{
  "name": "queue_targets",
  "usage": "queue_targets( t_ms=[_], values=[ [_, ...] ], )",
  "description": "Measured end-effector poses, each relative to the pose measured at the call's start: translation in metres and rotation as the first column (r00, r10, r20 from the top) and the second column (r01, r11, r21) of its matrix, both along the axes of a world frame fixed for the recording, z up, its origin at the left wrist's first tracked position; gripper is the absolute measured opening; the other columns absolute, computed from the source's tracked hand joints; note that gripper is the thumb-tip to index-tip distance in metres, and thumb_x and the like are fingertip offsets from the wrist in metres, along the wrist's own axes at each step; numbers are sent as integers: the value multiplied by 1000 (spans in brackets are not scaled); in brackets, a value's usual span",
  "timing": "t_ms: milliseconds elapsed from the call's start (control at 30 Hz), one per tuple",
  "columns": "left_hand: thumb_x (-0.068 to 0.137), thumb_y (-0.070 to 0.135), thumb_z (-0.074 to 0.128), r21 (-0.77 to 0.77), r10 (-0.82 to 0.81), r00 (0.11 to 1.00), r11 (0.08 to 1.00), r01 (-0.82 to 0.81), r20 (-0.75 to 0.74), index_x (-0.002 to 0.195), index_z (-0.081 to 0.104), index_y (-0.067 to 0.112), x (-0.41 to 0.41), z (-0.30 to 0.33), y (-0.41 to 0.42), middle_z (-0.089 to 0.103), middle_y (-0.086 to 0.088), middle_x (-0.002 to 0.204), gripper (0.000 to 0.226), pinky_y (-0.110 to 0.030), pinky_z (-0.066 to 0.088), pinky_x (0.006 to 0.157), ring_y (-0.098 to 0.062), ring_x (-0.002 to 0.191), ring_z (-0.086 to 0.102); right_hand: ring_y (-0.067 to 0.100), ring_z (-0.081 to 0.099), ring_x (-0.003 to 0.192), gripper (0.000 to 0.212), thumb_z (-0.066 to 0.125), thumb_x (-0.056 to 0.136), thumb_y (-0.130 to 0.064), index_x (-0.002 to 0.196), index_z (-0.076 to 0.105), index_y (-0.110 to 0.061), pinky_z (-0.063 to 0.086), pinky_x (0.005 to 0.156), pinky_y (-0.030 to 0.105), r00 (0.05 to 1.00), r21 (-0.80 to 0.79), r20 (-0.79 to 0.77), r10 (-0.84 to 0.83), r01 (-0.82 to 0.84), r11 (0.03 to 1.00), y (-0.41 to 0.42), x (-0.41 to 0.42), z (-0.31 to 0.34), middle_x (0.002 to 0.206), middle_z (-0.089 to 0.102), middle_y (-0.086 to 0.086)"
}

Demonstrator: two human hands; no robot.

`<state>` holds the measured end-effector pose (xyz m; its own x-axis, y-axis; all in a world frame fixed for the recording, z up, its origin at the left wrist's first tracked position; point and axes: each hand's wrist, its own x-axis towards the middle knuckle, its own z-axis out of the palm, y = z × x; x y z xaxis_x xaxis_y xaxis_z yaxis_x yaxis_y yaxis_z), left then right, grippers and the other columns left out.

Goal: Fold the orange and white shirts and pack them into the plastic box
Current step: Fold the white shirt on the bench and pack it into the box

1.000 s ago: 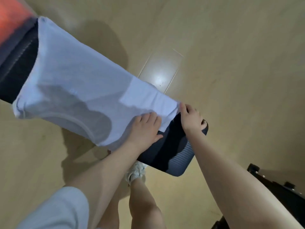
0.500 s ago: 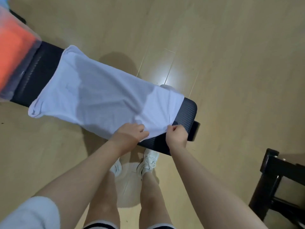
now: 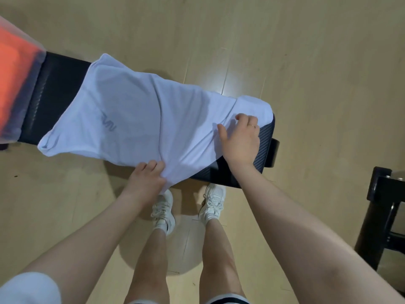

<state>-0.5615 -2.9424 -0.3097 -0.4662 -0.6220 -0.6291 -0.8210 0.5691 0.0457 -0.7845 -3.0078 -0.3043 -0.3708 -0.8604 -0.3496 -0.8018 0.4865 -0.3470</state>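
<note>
At the near edge of the bench (image 3: 245,172), the left hand (image 3: 145,183) pinches a bunch of the white shirt (image 3: 135,119) between curled fingers (image 3: 153,166) and thumb, where the cloth hangs over the side. Toward the bench's right end, the right hand (image 3: 241,139) rests on the shirt with fingers loosely spread and only lightly bent, holding nothing. The shirt lies lengthwise along the padded top, with creases running from the pinch. The plastic box (image 3: 28,88) stands at the far left end, with the orange shirt (image 3: 11,69) apparently inside. To fold cleanly, the right palm should pin the cloth flat while the left draws its edge taut and even, smoothing creases before turning it over; a bunched grip risks a crooked fold.
</note>
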Motion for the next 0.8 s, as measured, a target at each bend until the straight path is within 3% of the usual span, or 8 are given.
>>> queue_targets(
  t_ms=[100, 200, 300, 367, 467, 567, 667, 800],
  values=[
    [42, 26, 68, 11, 156, 985, 988, -155, -74, 65, 56, 11, -14, 6, 2, 57, -10, 84, 29, -30, 34, 62, -29, 70, 54, 29, 55, 102, 54, 49, 86, -56, 113, 48, -9, 40, 84, 40, 997, 137, -21, -71, 73, 988, -28, 1, -12, 113, 55, 8],
    [57, 27, 55, -72, 189, 936, 973, -220, -297, 74, 58, 10, -39, 4, -8, 57, -8, 76, 24, -26, 37, 50, -27, 59, 54, 29, 60, 92, 37, 47, 92, -42, 104, 50, -7, 42, 85, 38, 989, 230, -28, -145, 148, 962, -44, -10, -21, 101, 60, 7],
    [64, 31, 60, -115, 164, 923, 970, -216, -348, 86, 63, 11, -72, -6, -20, 63, -7, 83, 30, -25, 44, 48, -24, 61, 60, 22, 52, 77, 18, 43, 95, -27, 84, 47, -14, 42, 71, 32, 941, 217, 191, -279, 237, 947, -44, -24, -18, 81, 53, 0],
    [48, 35, 84, -67, 171, 939, 978, -200, -298, 78, 63, 11, -94, -9, -25, 60, -6, 75, 44, -23, 35, 44, -23, 54, 57, 16, 46, 69, 23, 48, 91, -22, 70, 40, -17, 39, 68, 30, 819, 179, 369, -439, 401, 898, -29, -33, -14, 70, 47, -4],
    [32, 22, 88, -77, 164, 958, 979, -187, -236, 62, 61, 10, -125, -6, -34, 55, -7, 62, 43, -23, 21, 44, -23, 45, 51, 17, 47, 62, 25, 54, 87, -20, 66, 40, -15, 42, 66, 32, 587, 241, 488, -646, 621, 746, 6, -52, 3, 68, 52, 2],
    [69, 11, 69, 44, 146, 984, 989, -142, -99, 91, 60, 11, -145, 3, -32, 58, -10, 95, 23, -31, 36, 61, -26, 84, 59, 16, 48, 55, 22, 53, 89, -19, 70, 43, -13, 40, 59, 28, 478, 348, 482, -735, 665, 661, 41, -74, 21, 58, 53, 3],
    [86, 2, 47, 331, -66, 998, 941, 67, -15, 113, 51, 10, -150, 12, -16, 50, -10, 119, 29, -35, 39, 82, -30, 108, 51, 18, 50, 55, 19, 53, 87, -15, 71, 43, -11, 38, 55, 30, 507, 415, 410, -758, 637, 650, 77, -89, 31, 64, 51, 3],
    [92, 7, 41, 463, -182, 983, 874, 147, 31, 111, 54, 10, -141, 37, 2, 54, -11, 118, 24, -37, 43, 80, -31, 108, 55, 29, 58, 67, 23, 51, 84, -19, 66, 39, -12, 36, 58, 30, 726, 576, 313, -612, 367, 730, 105, -91, 36, 72, 51, 6]
  ],
)
